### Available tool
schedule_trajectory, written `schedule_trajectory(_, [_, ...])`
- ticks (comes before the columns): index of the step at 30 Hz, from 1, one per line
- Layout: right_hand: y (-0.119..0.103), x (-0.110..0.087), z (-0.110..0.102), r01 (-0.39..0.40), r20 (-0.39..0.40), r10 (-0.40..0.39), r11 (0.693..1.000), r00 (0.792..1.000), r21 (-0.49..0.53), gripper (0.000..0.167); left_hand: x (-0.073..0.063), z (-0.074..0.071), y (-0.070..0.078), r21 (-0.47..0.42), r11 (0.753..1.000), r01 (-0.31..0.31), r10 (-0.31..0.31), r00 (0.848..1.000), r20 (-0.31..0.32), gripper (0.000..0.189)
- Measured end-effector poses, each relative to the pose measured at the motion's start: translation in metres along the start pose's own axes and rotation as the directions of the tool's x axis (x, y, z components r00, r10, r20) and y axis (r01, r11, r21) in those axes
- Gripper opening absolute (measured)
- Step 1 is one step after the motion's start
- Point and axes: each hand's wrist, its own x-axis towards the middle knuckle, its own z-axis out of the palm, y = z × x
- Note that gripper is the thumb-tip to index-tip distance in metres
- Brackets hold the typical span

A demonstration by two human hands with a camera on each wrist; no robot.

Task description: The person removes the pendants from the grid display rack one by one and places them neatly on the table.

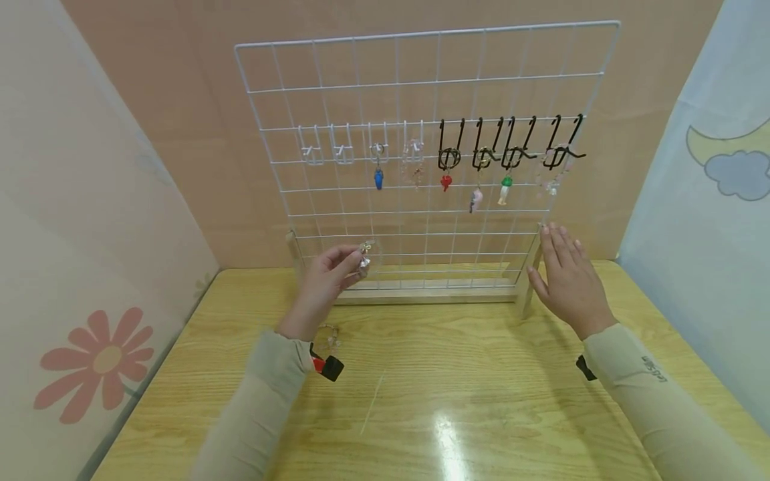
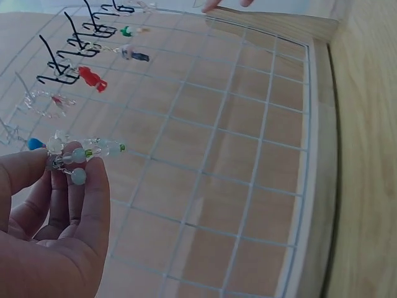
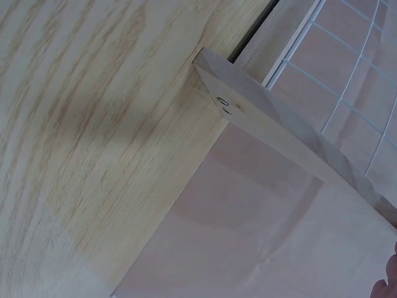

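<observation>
My left hand [image 1: 327, 277] pinches a beaded bracelet [image 2: 77, 156] between thumb and fingers, in front of the lower left of a white wire grid [image 1: 421, 81]. Clear and pale green beads show in the left wrist view; part of the bracelet is hidden behind the fingers. At the other end of the grid, my right hand [image 1: 568, 284] lies with straight fingers against the wooden post [image 1: 529, 270] of the stand. Only a bit of its fingers [image 3: 388, 287] shows at the right wrist view's edge.
White hooks [image 1: 343, 153] carry a blue keychain [image 1: 378, 178] and a pinkish bracelet [image 1: 416, 175]. On black hooks [image 1: 517, 157] hang a red keychain [image 1: 446, 182], a pink one [image 1: 476, 200], a green-and-white one [image 1: 505, 190] and a bracelet [image 1: 552, 189]. Another bracelet [image 1: 332, 341] lies on the wooden table [image 1: 433, 374].
</observation>
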Motion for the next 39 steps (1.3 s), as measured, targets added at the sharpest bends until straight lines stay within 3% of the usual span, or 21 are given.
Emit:
schedule_trajectory(14, [0.002,0.000,0.002,0.006,-0.024,-0.005,1.000,1.000,0.010,0.074,-0.015,-0.018,-0.052,0.049,0.994,0.101,-0.103,0.994,0.035,0.029])
schedule_trajectory(21, [0.003,0.000,0.003,0.006,-0.023,-0.006,1.000,1.000,0.000,0.075,-0.024,-0.022,-0.075,0.082,0.977,0.195,-0.198,0.980,0.024,0.028])
schedule_trajectory(27, [0.003,0.000,0.003,0.005,-0.020,-0.005,1.000,1.000,-0.001,0.076,-0.029,-0.025,-0.089,0.131,0.962,0.241,-0.248,0.968,0.039,0.028])
schedule_trajectory(39, [0.003,0.001,0.004,0.008,-0.031,-0.008,1.000,0.999,-0.005,0.075,-0.034,-0.026,-0.104,0.229,0.918,0.325,-0.322,0.945,-0.052,0.021])
